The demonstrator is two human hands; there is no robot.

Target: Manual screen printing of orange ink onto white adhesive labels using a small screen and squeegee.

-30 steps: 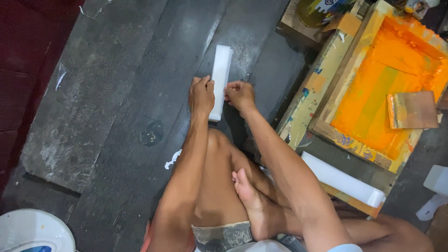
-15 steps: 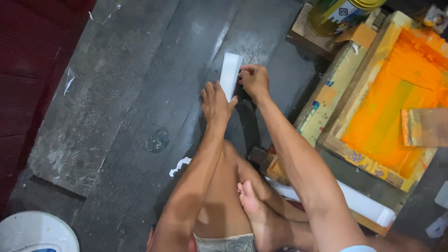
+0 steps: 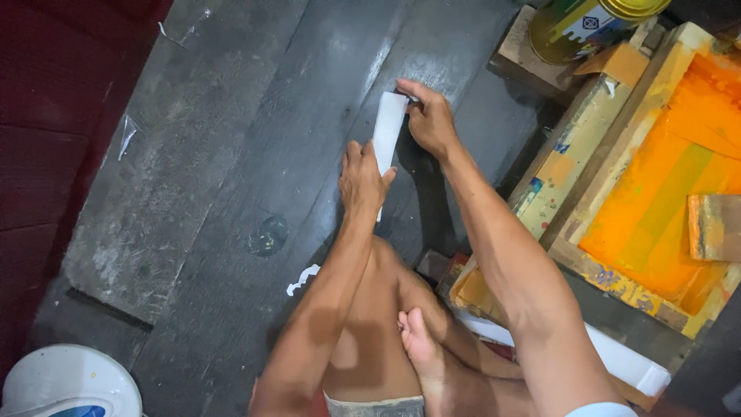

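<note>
the white strip (image 3: 387, 127) lies flat on the dark floor (image 3: 231, 154); left hand (image 3: 363, 179) presses its near end, right hand (image 3: 429, 120) pinches its far end.

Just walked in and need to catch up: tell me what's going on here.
A person sits on a dark plank floor, pressing a white strip flat on the boards. The left hand lies on its near end and the right hand holds its far end. To the right lies a wooden screen frame coated in orange ink, with a wooden block on it.
</note>
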